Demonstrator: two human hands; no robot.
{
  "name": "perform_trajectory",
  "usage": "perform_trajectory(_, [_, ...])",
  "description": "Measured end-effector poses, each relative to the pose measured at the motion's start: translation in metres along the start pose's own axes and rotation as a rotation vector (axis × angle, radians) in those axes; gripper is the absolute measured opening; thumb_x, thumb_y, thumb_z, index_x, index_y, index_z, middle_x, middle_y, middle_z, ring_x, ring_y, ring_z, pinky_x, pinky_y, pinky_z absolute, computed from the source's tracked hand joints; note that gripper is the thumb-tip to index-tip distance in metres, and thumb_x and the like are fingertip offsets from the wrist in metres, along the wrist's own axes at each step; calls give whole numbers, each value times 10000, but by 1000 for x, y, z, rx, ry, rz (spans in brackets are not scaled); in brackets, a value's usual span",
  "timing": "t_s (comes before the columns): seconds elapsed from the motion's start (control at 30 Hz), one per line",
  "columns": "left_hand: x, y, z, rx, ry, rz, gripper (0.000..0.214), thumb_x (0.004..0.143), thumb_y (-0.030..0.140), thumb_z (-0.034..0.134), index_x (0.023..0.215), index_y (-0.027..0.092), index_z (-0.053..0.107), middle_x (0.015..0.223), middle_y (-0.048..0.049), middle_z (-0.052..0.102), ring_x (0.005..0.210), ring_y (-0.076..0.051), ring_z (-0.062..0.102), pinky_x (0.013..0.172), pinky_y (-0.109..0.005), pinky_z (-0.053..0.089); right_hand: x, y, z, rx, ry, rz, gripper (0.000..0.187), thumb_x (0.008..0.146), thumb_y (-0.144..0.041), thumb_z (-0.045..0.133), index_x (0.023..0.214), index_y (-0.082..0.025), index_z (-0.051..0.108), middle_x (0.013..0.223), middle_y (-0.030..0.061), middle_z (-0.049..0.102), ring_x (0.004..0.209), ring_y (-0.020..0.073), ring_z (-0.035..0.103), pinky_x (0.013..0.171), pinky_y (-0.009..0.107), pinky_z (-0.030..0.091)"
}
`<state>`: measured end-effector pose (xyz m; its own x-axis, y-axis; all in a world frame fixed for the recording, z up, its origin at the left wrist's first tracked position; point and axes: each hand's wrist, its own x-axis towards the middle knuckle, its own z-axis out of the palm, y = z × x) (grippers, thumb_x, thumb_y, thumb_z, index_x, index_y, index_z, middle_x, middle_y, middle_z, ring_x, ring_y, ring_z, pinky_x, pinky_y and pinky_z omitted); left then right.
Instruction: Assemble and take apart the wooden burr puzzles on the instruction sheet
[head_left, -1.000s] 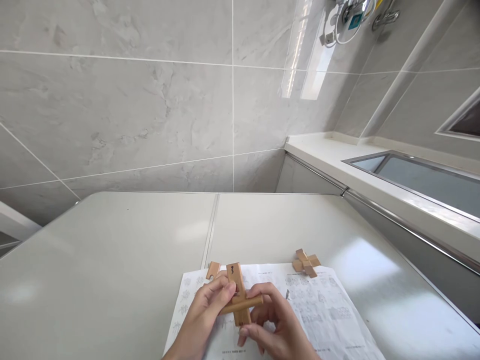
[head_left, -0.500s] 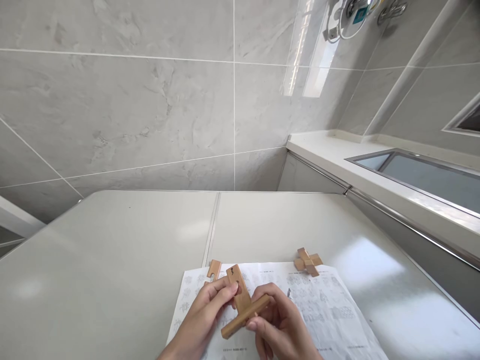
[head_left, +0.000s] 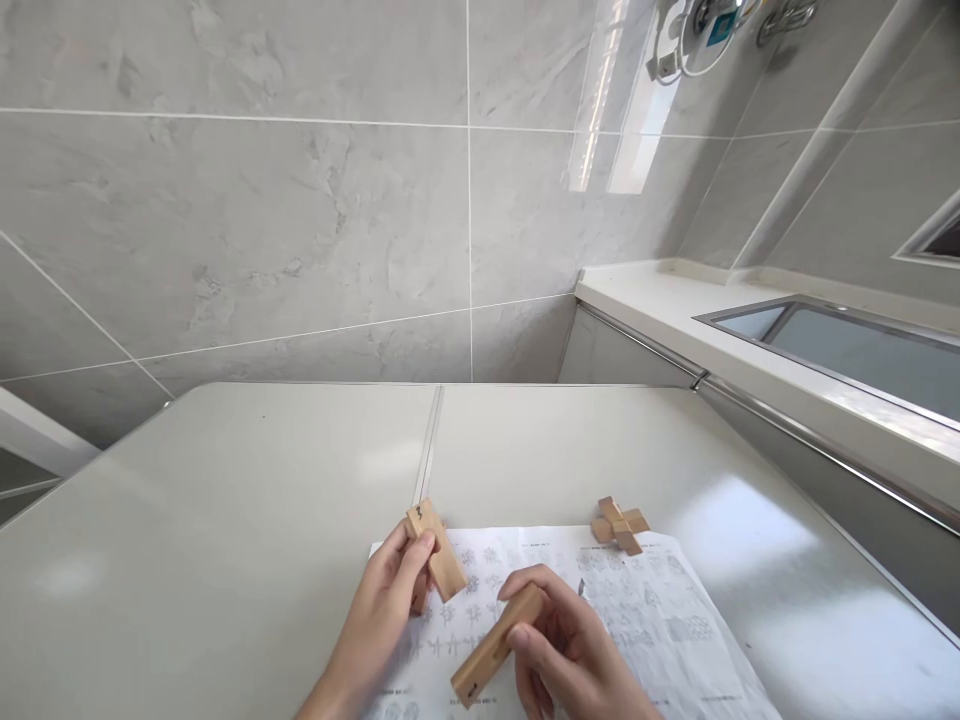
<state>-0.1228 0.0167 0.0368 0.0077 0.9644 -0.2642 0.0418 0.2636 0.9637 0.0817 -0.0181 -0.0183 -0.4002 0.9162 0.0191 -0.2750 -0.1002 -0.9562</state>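
My left hand (head_left: 382, 610) pinches a short notched wooden puzzle piece (head_left: 436, 552) above the left part of a printed instruction sheet (head_left: 637, 620). My right hand (head_left: 570, 655) grips a longer wooden bar (head_left: 495, 648), tilted down to the left, just above the sheet. The two pieces are apart. A small assembled wooden cross (head_left: 619, 525) rests on the sheet's far right corner. Another wooden piece may lie under my left fingers, mostly hidden.
The sheet lies on a pale grey table (head_left: 225, 500) with a seam running down its middle. A tiled wall stands behind. A white counter with a steel-rimmed sink (head_left: 840, 350) runs along the right.
The crossed pair of wooden pieces has come apart: my left hand moved left with the short piece, my right hand lowered the long bar toward the sheet.
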Motion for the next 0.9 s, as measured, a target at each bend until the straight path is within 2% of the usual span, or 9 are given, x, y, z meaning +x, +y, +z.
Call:
perform_trajectory(0.1, [4, -6, -5, 234, 34, 153, 535, 1000, 720, 528, 814, 222, 583, 786, -10, 569, 742, -187, 524, 680, -283, 434, -1, 0, -4, -243, 162, 9, 554, 1053, -669, 544, 1331, -192, 577, 521, -93, 488, 428, 115, 451, 474, 232, 360])
perform_trajectory(0.17, [5, -10, -4, 404, 42, 259, 508, 1039, 657, 490, 767, 228, 512, 813, -25, 567, 805, -216, 533, 749, -315, 451, -1, 4, -6, -424, 255, -33, 552, 1055, -670, 529, 1340, -203, 604, 570, -78, 478, 493, 136, 458, 519, 259, 373])
perform_trajectory(0.33, [6, -20, 0, 715, -61, 435, 335, 1108, 433, 387, 882, 244, 545, 1068, -81, 626, 1098, -298, 529, 974, -468, 466, 0, 17, -9, -745, 258, -118, 442, 1109, -575, 448, 1353, -251, 625, 595, -72, 474, 495, 139, 423, 537, 270, 346])
perform_trajectory(0.47, [6, -28, 0, 818, -86, 508, 261, 1110, 349, 386, 974, 241, 581, 1199, -106, 617, 1219, -322, 501, 1032, -541, 470, 2, 23, -11, -811, 262, -131, 429, 1116, -569, 428, 1337, -258, 623, 561, -90, 428, 470, 139, 409, 515, 257, 339])
perform_trajectory(0.67, [10, -37, 0, 893, -30, 552, 219, 1102, 345, 447, 1012, 230, 611, 1255, -119, 590, 1265, -326, 510, 1036, -533, 517, 8, 23, -17, -839, 242, -132, 365, 1099, -522, 508, 1288, -249, 659, 566, -77, 493, 496, 155, 502, 535, 253, 435])
perform_trajectory(0.8, [12, -43, 1, 915, 20, 533, 242, 1086, 395, 496, 958, 223, 608, 1306, -125, 561, 1312, -338, 521, 1023, -514, 561, 9, 18, -15, -893, 319, -128, 340, 1078, -486, 557, 1301, -257, 675, 713, -20, 634, 555, 177, 594, 613, 294, 552])
perform_trajectory(0.9, [13, -45, 1, 904, 27, 524, 212, 1079, 412, 520, 1037, 233, 626, 1385, -129, 562, 1380, -342, 534, 1035, -498, 586, 8, 16, -14, -914, 314, -142, 307, 1073, -439, 571, 1301, -263, 677, 901, 34, 699, 599, 180, 627, 658, 320, 599])
